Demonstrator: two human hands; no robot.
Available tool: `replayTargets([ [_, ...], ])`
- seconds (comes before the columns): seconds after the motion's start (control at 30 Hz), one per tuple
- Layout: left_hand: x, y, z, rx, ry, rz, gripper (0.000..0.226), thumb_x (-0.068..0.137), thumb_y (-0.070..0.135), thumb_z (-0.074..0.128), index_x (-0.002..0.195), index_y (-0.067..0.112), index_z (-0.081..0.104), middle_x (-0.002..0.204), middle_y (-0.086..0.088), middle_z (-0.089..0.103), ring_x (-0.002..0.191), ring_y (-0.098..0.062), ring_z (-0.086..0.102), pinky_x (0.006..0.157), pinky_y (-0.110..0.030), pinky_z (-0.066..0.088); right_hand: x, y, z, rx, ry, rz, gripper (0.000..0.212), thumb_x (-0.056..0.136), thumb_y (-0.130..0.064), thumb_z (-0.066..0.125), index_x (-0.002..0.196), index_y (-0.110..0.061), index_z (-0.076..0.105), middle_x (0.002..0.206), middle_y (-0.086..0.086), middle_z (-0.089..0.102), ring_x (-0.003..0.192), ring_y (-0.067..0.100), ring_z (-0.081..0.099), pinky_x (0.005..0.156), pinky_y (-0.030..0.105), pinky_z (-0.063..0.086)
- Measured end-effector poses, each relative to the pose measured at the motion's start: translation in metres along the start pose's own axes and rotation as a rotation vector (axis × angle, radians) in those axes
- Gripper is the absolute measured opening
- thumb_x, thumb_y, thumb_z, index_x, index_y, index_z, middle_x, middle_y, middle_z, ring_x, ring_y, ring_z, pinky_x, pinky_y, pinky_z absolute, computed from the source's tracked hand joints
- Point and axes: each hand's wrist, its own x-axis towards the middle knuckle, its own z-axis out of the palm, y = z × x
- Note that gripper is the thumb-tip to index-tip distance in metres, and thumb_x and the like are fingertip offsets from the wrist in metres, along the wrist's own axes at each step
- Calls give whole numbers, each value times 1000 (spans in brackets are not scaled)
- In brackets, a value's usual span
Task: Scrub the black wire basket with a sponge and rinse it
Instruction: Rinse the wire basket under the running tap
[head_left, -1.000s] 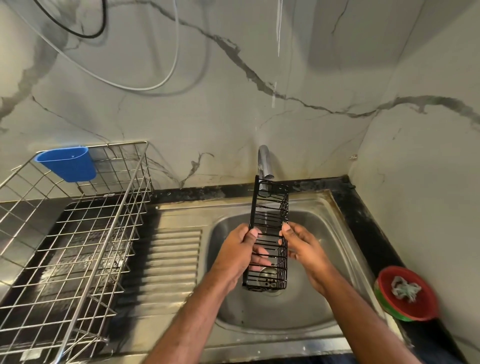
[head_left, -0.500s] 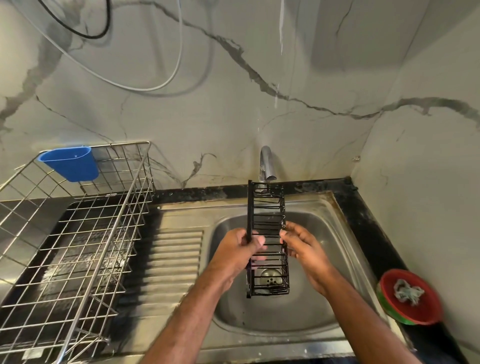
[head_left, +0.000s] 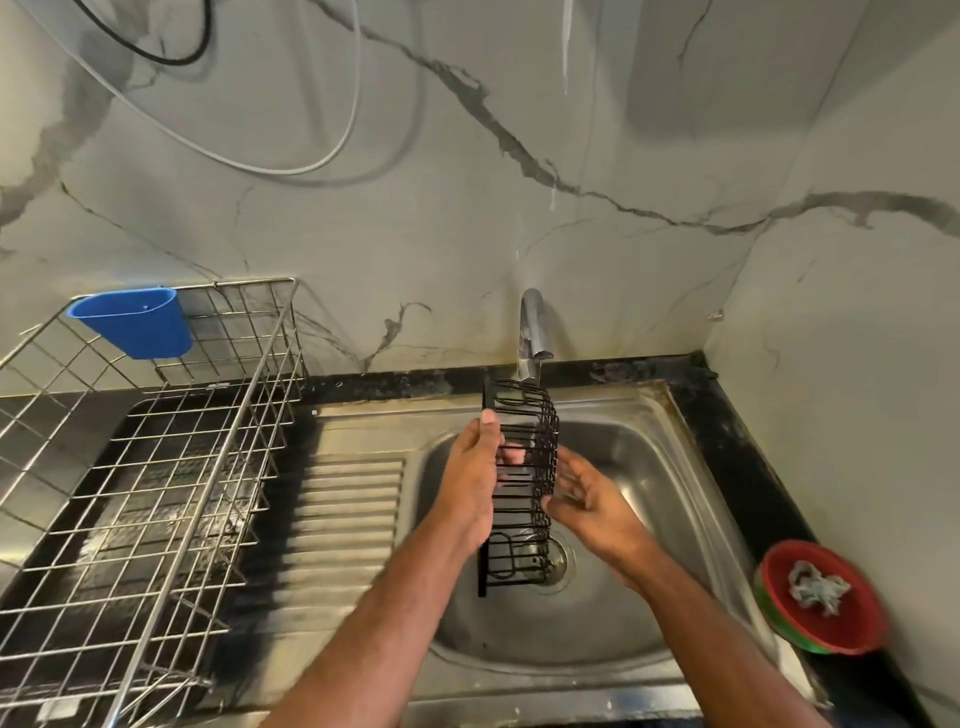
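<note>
Basket (head_left: 524, 483) turned since a second ago, held upright over the sink (head_left: 649, 519) under the tap (head_left: 532, 332). Left hand (head_left: 475, 478) clamped on it; right hand (head_left: 592, 506) released, fingers spread. Rinsing judged underway.

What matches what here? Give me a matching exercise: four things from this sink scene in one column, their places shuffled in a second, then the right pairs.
Things:
1. black wire basket
2. blue cup
3. red bowl
4. tap

Places:
A. hooked on the steel rack's back corner
B. on the dark counter at far right
C. at the wall behind the sink
D. held upright over the sink drain, in the left hand

Pairs: 1-D, 2-A, 3-B, 4-C
</note>
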Motion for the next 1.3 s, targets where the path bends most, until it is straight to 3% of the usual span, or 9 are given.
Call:
replayTargets([
  [0.1,-2,-7,3,-28,19,77,32,104,36,48,95,14,69,84,-2,75,84,-24,66,94,-51,54,0,-13,0,-26,40,-37,62,94,5,56,142,-34,48,130,-18,63,118,-6,58,91,14,50],
  [0.23,-6,-10,1,-92,1,85,52,105,36,47,63,19,72,64,1,72,61,-12,68,57,-24,54,5,-21,-4,136,159,-56,26,103,-22,54,126,-29,63,118,-13,72,112,1,65,102,30,50],
  [0.37,-8,-16,0,-141,-27,41,42,100,42,56,103,5,77,102,-21,76,87,-30,74,74,-38,62,13,-20,0,61,130,-48,56,85,-68,62,131,-36,61,130,-9,65,120,8,60,106,38,48],
  [0.5,-8,-19,0,-165,20,-20,38,97,32,62,113,0,73,114,-29,70,96,-39,71,78,-40,62,19,-20,5,-60,164,-54,68,73,-77,66,125,-33,61,130,-4,53,117,11,59,103,37,51],
  [0.63,-9,-21,-2,-54,-16,83,33,97,34,64,108,5,75,107,-30,72,102,-48,68,90,-57,57,20,-21,4,-16,185,-55,40,81,-61,68,107,-31,67,123,-1,59,108,11,63,94,29,53],
  [0.8,-8,-16,-11,216,-45,219,29,101,41,54,107,22,75,93,-3,79,83,-12,74,73,-23,56,20,-15,2,72,151,-91,25,88,-38,72,110,-27,68,125,2,60,103,2,66,84,17,54],
  [1.0,-7,-10,-21,209,-66,117,25,106,18,48,113,11,70,86,-8,78,87,-13,74,84,-28,52,19,-12,-2,119,142,-128,43,82,-39,71,121,-20,65,127,0,55,110,6,65,98,25,53],
  [1.17,-13,-5,-16,233,-126,140,23,106,10,46,115,6,67,85,-8,74,72,-3,71,60,-11,51,19,-7,-9,160,151,-145,34,92,-21,68,125,-13,65,130,7,56,109,5,65,90,17,52],
  [1.3,-17,-4,-14,235,-133,150,22,106,11,47,112,7,67,82,-6,74,74,-5,70,59,-12,51,16,-5,-14,149,151,-167,32,95,-18,65,127,-12,65,130,7,57,109,3,65,86,11,50],
])
